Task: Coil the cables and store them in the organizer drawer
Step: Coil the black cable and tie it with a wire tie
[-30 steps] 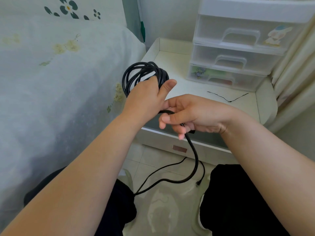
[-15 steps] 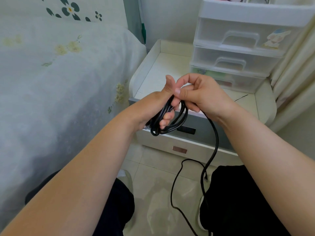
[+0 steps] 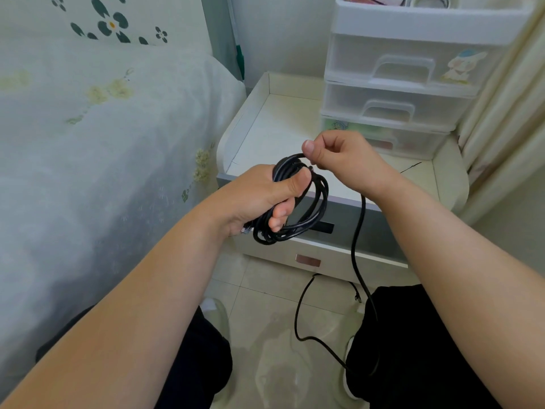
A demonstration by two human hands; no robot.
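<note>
My left hand [image 3: 265,199] is wrapped tight round the black cable coil [image 3: 298,208], held above the nightstand [image 3: 295,125] edge; my right hand [image 3: 339,160] pinches the free strand at the coil's top. I'd lay each loop the same size, feeding slack from the tail on the floor [image 3: 303,326] without twisting. The organizer drawers [image 3: 398,107] look shut.

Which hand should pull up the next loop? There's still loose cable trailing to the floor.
Probably the right hand: it already pinches the black cable where the loose length hangs. The left hand is occupied gripping the coil.
</note>
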